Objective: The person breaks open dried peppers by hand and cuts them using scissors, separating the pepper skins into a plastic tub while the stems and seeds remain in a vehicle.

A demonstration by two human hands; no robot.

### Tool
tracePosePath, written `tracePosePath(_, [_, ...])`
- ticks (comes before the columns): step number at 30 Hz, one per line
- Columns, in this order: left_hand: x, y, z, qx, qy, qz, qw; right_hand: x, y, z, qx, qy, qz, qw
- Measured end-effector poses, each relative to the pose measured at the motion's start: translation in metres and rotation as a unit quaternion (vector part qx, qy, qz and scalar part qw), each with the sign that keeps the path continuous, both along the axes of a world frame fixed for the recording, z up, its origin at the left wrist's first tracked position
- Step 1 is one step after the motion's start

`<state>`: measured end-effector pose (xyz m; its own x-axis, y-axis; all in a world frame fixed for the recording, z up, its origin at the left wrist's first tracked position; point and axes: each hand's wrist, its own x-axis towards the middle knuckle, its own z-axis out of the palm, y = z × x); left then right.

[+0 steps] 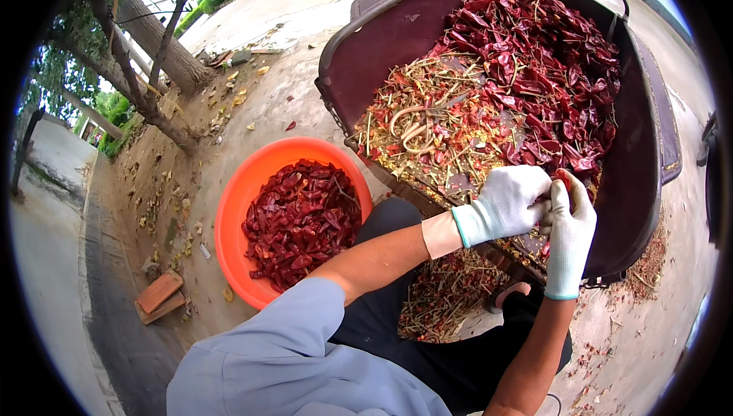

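Both my hands wear white knit gloves and meet over the near edge of a maroon cart bed (pixel 412 28). My right hand (pixel 571 221) is closed, with a dried red chili pepper (pixel 563 177) showing at its fingertips. Against it my left hand (pixel 513 201) is curled shut; its fingertips are hidden, so what they pinch cannot be made out. A heap of dried chilies (pixel 553 72) fills the bed's far right side. Scissors with beige handles (pixel 416 130) lie among loose stems and seeds (pixel 389 103) to the left.
An orange basin (pixel 233 210) full of dried red chilies (pixel 305 221) stands on the ground to the left. Stems and scraps (pixel 443 294) are piled below the cart, beside my legs. Bricks (pixel 160 294) lie at the lower left, and tree trunks (pixel 164 42) rise behind.
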<state>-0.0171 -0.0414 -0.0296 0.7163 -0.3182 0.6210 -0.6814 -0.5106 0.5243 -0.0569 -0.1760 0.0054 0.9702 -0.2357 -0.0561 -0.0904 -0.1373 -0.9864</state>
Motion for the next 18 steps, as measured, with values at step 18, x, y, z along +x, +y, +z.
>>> tracePosePath(18, [0.053,0.054,-0.005,0.125,0.157,0.099,0.975,0.005,-0.031,-0.011,0.378,-0.018,-0.049,0.924])
